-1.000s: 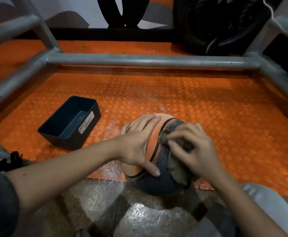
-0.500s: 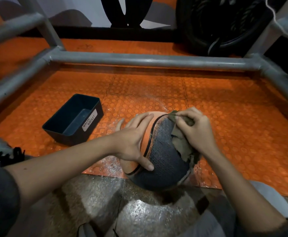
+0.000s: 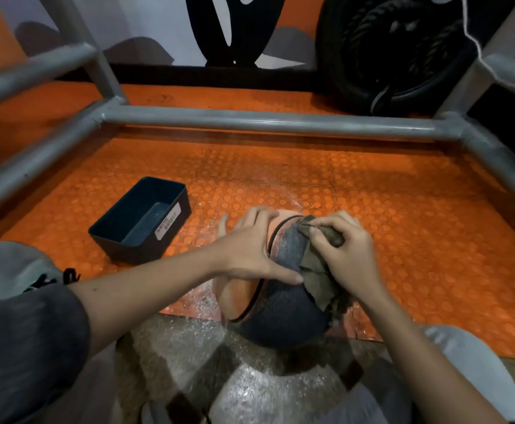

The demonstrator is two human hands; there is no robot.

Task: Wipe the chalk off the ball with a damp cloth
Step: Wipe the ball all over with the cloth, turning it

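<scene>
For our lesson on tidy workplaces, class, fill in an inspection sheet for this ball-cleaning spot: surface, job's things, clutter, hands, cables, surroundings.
Surface: orange studded rubber mat, white chalk dust at its near edge; speckled stone floor nearer.
Job's things: orange and dark grey basketball at the mat's near edge; crumpled olive-brown cloth against its upper right.
Clutter: dark blue rectangular plastic bin with white label, left of the ball, apart.
Hands: left hand flat on the ball; right hand grips the cloth.
Cables: thin white cord hanging top right.
Surroundings: grey metal tube frame; black tyre behind it.
</scene>
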